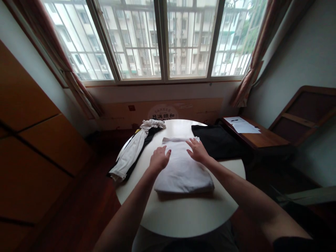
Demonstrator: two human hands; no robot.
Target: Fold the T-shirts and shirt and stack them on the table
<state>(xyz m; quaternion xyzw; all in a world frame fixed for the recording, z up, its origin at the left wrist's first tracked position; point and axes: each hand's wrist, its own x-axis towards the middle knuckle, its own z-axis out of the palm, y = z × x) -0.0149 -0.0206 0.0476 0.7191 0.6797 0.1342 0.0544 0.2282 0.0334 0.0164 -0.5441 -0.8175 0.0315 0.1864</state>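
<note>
A folded white garment (184,176) lies flat on the round white table (181,217), its far edge showing a narrow folded strip. My left hand (159,158) is at the garment's left side, thumb apart from the fingers, with nothing seen in it. Over the upper right part of the garment, my right hand (197,150) is spread, palm down, its fingertips near the far edge. Whether either palm presses on the cloth or hovers just above it, I cannot tell.
Crumpled white and black clothes (139,148) hang over the table's left edge. A folded black cloth (216,140) lies at the right edge. Beyond it stands a low wooden table (267,137) with papers (243,125). A long printed box (115,112) leans under the window.
</note>
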